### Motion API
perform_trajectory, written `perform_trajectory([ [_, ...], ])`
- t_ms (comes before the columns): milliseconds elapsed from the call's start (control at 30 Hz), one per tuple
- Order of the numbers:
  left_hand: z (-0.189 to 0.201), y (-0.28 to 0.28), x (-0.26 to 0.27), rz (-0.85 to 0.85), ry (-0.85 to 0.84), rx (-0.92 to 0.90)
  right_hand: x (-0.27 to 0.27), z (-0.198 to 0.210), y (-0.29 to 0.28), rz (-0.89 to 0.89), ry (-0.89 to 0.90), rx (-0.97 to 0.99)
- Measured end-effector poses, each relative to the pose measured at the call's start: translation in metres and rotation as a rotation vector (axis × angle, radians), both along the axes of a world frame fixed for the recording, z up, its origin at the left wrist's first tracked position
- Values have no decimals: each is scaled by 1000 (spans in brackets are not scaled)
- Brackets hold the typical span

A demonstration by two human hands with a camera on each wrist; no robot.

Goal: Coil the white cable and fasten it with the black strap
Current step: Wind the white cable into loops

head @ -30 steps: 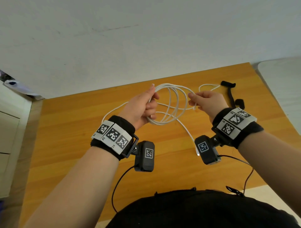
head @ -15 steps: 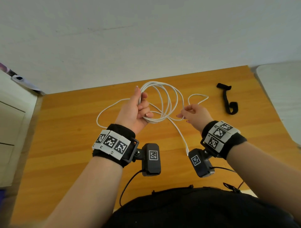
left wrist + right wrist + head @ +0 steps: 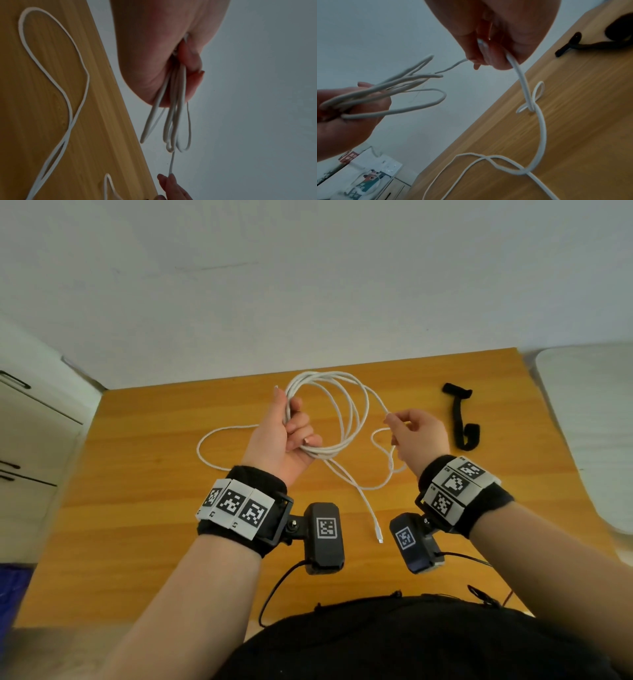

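The white cable [image 3: 344,409] is partly coiled in several loops held above the wooden table [image 3: 137,508]. My left hand [image 3: 291,433] grips the loops [image 3: 181,128] at one side, fingers curled round them [image 3: 412,106]. My right hand [image 3: 407,429], to the right of the coil, pinches a single strand [image 3: 524,88] that runs from the coil down to the table. Loose cable trails on the table at left [image 3: 212,446], and its plug end [image 3: 378,537] lies near me. The black strap [image 3: 460,419] lies flat at the far right, untouched [image 3: 590,46].
A white rounded surface [image 3: 589,422] borders the table on the right. A pale cabinet with drawers [image 3: 30,440] stands at left, and a white wall runs behind. Black cords [image 3: 274,594] from the wrist cameras hang by the near edge.
My right hand left the coil's top right, dipped toward me, then moved out to the right while pinching a strand. The left hand kept hold of the loops.
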State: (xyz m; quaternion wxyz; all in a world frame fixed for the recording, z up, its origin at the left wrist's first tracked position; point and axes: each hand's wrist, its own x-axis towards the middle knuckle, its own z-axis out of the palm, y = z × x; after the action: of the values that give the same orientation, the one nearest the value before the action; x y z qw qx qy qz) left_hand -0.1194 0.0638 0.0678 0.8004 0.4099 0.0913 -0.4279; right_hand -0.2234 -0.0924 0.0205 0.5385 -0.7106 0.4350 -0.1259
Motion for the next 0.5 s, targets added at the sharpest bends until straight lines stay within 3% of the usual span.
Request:
perform_trajectory([
  [300, 12, -12, -9, -50, -51, 2, -6, 8, -6, 60, -17, 24],
  [500, 22, -6, -1, -87, -1, -98, -1, 17, 6, 93, -43, 52],
])
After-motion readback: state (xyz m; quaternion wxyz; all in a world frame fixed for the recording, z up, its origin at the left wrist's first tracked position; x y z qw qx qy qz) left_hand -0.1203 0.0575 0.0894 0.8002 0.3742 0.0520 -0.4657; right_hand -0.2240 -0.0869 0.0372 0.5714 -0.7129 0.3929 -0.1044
